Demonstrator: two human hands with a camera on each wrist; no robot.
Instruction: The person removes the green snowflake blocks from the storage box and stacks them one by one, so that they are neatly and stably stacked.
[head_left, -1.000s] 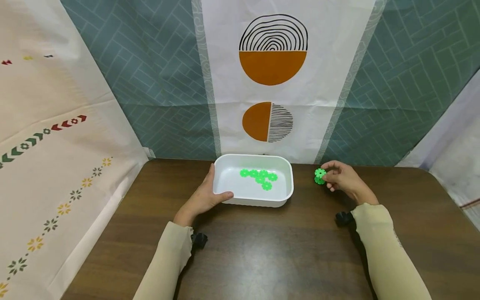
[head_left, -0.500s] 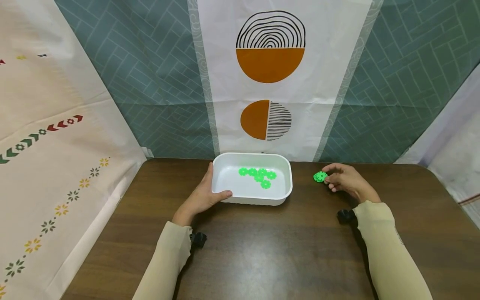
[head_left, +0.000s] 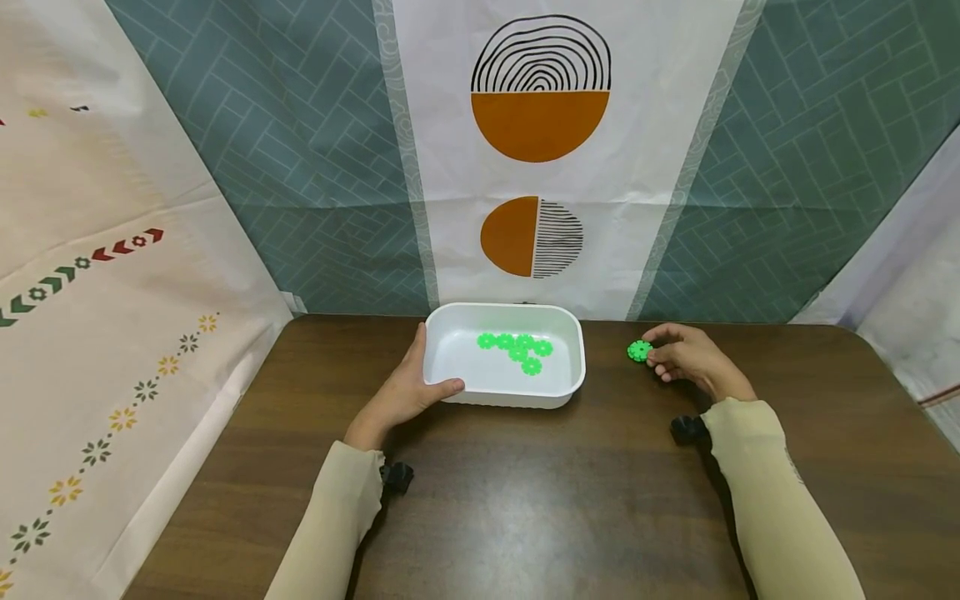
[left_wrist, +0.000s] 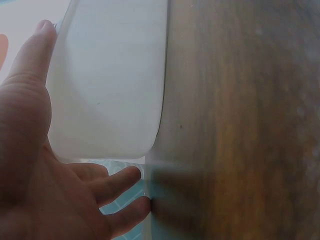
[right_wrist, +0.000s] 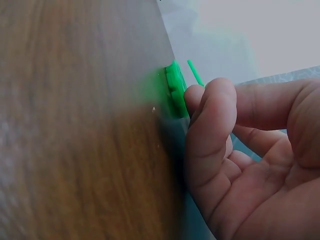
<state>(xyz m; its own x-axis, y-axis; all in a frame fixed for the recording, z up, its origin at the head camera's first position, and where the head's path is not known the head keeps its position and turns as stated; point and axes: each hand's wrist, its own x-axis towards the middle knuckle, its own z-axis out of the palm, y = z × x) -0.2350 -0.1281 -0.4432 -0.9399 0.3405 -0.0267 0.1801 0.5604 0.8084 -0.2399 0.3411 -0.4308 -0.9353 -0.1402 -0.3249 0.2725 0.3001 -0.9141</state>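
In the head view my left hand [head_left: 405,390] rests against the left end of a white plastic tub [head_left: 501,398], thumb straight along its front rim. The left wrist view shows the other fingers loosely extended beside the tub wall [left_wrist: 112,85]. My right hand [head_left: 692,360] pinches a thin bright green notched disc [head_left: 639,351] between thumb and index finger, to the right of the tub. In the right wrist view this disc [right_wrist: 195,73] appears edge-on, close over a small green stack [right_wrist: 175,90] on the table. From the head view it hides most of that stack.
Several flat green notched discs [head_left: 517,354] lie inside the tub, some overlapping. The brown wooden table [head_left: 525,500] ends at a patterned cloth backdrop [head_left: 337,250] just behind the tub. A light cloth with printed motifs [head_left: 135,333] hangs along the left side.
The disc in my right hand has moved from behind the dark green one to right over it, so the two now overlap. My left hand stays on the tub.
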